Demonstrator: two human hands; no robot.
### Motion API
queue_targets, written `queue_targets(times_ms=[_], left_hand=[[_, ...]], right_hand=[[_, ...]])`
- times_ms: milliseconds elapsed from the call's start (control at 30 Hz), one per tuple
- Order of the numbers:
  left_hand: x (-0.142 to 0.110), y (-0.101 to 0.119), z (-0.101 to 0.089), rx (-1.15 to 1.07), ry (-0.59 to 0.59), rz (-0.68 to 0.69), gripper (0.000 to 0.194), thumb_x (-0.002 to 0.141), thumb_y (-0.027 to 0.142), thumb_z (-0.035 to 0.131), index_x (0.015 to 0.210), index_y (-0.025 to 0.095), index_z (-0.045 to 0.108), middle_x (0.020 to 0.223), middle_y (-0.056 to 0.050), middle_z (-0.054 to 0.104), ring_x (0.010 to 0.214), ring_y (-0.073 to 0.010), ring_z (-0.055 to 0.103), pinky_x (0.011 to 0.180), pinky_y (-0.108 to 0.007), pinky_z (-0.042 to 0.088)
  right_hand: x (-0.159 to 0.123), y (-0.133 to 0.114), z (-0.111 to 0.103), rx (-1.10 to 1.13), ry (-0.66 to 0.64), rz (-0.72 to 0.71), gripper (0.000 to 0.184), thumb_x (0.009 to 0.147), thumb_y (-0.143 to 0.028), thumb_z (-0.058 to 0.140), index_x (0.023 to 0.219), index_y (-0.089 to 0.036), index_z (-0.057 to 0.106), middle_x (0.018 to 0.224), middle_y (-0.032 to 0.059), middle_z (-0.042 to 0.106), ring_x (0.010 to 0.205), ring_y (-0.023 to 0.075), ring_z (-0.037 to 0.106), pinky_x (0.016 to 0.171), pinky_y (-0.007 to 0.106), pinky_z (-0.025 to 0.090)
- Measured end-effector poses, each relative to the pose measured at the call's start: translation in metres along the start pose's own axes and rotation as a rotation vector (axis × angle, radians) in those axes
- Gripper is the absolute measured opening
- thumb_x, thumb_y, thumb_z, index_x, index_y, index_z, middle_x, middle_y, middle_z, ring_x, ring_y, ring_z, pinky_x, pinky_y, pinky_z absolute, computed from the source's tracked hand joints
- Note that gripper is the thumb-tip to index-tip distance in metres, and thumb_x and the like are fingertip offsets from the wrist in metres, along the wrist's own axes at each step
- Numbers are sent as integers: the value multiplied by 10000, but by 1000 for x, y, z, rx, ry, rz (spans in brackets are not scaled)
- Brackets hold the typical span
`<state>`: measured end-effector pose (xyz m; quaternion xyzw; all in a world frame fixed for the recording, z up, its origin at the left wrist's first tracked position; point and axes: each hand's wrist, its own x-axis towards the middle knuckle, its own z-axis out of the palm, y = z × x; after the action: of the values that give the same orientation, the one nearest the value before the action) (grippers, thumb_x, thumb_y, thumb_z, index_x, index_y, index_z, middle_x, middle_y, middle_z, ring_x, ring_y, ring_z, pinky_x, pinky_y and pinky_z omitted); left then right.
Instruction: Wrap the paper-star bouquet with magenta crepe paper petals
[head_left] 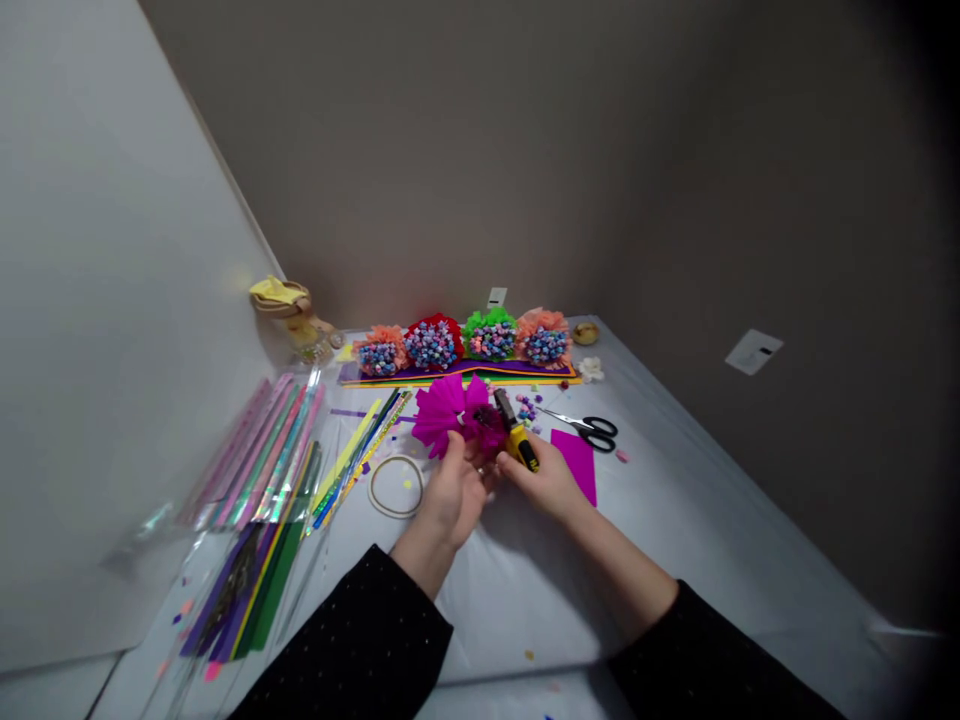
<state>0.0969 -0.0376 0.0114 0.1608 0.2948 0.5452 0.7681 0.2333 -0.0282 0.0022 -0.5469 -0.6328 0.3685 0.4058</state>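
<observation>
My left hand (454, 492) grips the base of a magenta crepe-paper flower (450, 415), its ruffled petals fanned out above my fingers. My right hand (544, 480) is shut on a small yellow-and-black glue gun (521, 445), right next to the flower's darker centre. Both hands are close together above the white-covered table (510, 610). Just beyond my right hand lies a magenta paper sheet (576, 462), partly hidden by my fingers. Black-handled scissors (589, 429) rest beyond it.
Several paper bouquets (461, 342) stand in a row on coloured paper at the back. Striped paper strips (352, 460), a thin hoop (395, 486) and cellophane-wrapped sheets (259, 460) lie to the left. Walls bound the far and left sides.
</observation>
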Motion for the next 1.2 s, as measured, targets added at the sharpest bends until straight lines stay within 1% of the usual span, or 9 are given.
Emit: queue_targets(times_ms=[167, 367, 467, 600, 700, 800, 900, 1067, 1200], left_hand=[[-2, 17, 8, -258, 130, -66, 437, 926, 455, 412, 833, 127, 685, 782, -87, 705, 750, -193, 653, 698, -329, 510], [-8, 20, 10, -335, 113, 45, 284, 902, 364, 500, 1037, 187, 676, 917, -53, 715, 854, -194, 650, 743, -319, 494], [-4, 16, 6, -289, 79, 136, 258, 830, 358, 619, 1039, 219, 678, 928, -37, 714, 818, -181, 647, 736, -310, 492], [5, 11, -1, -243, 192, 310, 173, 715, 273, 756, 851, 183, 698, 865, -31, 722, 824, -158, 655, 810, -284, 496], [9, 12, -4, -181, 219, 414, 204, 695, 272, 776, 860, 183, 696, 905, -34, 726, 884, -152, 657, 869, -273, 488], [10, 16, -6, -123, 187, 456, 226, 715, 278, 764, 916, 204, 692, 913, -10, 722, 873, -129, 657, 864, -248, 493], [11, 23, -9, -145, 217, 492, 189, 710, 250, 772, 872, 214, 682, 835, 35, 719, 783, -89, 659, 817, -212, 509], [13, 37, -13, -240, 297, 522, 171, 693, 181, 783, 794, 200, 647, 662, 87, 677, 590, -34, 625, 623, -132, 501], [12, 42, -11, -309, 377, 452, 65, 800, 149, 680, 755, 175, 641, 612, 75, 663, 508, -30, 593, 569, -133, 500]], right_hand=[[-5, 3, -2, -73, -84, -174, 231, 762, -335, 544, 923, -169, 551, 766, 25, 597, 682, 171, 551, 619, 268, 423], [-6, 1, 3, 9, -161, -222, 324, 803, -316, 539, 1094, -171, 541, 947, 73, 638, 834, 208, 598, 733, 302, 464], [-6, 1, 5, 95, -180, -170, 309, 815, -347, 532, 1073, -177, 550, 922, 58, 639, 821, 199, 589, 731, 294, 465], [-6, 1, 8, 166, -260, 4, 320, 817, -470, 513, 915, -170, 557, 730, 27, 594, 670, 171, 541, 628, 274, 448], [-7, 0, 12, 174, -269, 53, 342, 799, -504, 510, 867, -171, 547, 737, 31, 587, 686, 178, 533, 645, 287, 449], [-8, -1, 15, 152, -243, 30, 328, 770, -488, 536, 869, -176, 554, 836, 51, 615, 792, 205, 552, 738, 317, 457], [-7, -2, 12, 219, -295, 53, 316, 772, -469, 535, 893, -178, 568, 868, 52, 637, 827, 213, 573, 776, 331, 461], [-8, -1, 5, 181, -467, 207, 188, 757, -321, 559, 894, -196, 591, 701, 6, 643, 599, 161, 573, 560, 257, 442], [-12, 0, 10, -86, -490, 116, 99, 671, -219, 631, 766, -199, 649, 681, 12, 658, 628, 167, 570, 558, 245, 396]])
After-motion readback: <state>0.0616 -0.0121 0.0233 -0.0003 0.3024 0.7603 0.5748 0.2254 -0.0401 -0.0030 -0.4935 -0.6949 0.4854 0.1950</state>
